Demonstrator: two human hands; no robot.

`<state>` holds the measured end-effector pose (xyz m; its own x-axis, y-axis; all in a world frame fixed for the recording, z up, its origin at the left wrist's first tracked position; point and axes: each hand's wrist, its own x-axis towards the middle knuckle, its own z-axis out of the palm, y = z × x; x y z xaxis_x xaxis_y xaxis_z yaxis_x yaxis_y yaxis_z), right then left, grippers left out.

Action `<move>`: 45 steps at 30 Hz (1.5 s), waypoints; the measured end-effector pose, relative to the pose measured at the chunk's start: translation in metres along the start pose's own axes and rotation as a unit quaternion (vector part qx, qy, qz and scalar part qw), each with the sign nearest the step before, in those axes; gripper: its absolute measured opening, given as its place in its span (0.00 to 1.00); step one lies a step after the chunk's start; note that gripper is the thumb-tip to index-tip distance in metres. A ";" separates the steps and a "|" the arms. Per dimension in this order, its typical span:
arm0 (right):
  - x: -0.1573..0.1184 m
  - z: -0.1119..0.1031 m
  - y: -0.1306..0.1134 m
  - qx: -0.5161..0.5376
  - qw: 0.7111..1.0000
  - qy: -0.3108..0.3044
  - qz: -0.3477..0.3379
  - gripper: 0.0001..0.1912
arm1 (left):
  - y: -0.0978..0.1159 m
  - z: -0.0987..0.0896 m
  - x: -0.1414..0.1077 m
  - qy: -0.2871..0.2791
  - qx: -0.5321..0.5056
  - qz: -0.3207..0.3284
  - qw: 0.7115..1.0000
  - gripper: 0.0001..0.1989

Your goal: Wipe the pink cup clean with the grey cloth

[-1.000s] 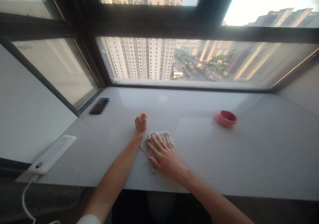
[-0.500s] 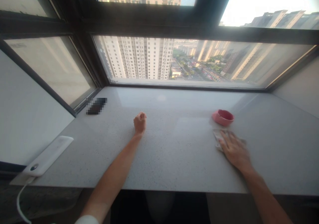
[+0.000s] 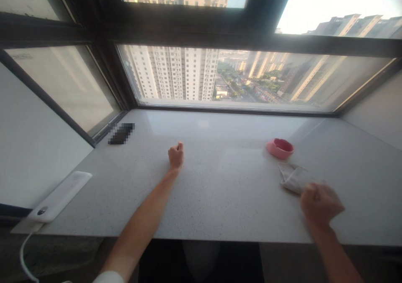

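Note:
My left hand rests as a fist on the speckled white sill, with nothing visible in it. At the right, my right hand is closed and slightly blurred, its fingers on the near right end of a grey cloth. The cloth looks creased and partly folded over, and the end at my fingers is hidden. Just beyond the cloth stands a pink ashtray-like bowl with a notched rim, apart from my hand.
A white power bank with a white cable lies at the sill's left front edge. Farther back on the left is a dark pixelated object. Dark window frames border the sill's back and left side, with a wall on the right.
My right hand has gone from lying flat on the cloth to closed, moving right and toward me. The cloth has shifted right and creased. My left hand stays in place.

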<state>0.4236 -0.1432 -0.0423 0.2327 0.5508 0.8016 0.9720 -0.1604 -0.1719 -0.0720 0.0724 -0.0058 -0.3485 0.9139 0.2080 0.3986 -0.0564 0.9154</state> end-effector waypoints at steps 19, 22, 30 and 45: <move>0.050 0.063 -0.096 0.070 0.987 -0.147 -0.015 0.38 | -0.020 -0.073 0.014 -0.024 0.065 0.050 0.996 0.26; 0.070 0.089 -0.123 0.029 0.980 -0.193 0.033 0.36 | -0.022 -0.075 0.013 -0.028 0.083 0.050 0.995 0.25; 0.066 0.117 -0.166 0.079 0.950 -0.302 0.015 0.32 | -0.018 -0.064 0.003 -0.078 0.165 0.089 0.979 0.27; 0.088 0.116 -0.052 0.002 0.959 -0.165 0.230 0.30 | -0.017 -0.066 -0.001 -0.107 0.189 0.115 0.969 0.30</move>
<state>0.3973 0.0083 -0.0294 0.6344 0.6519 0.4154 0.7637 -0.4454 -0.4673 -0.1341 0.0458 0.0014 -0.0453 0.9592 0.2791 0.7411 -0.1550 0.6533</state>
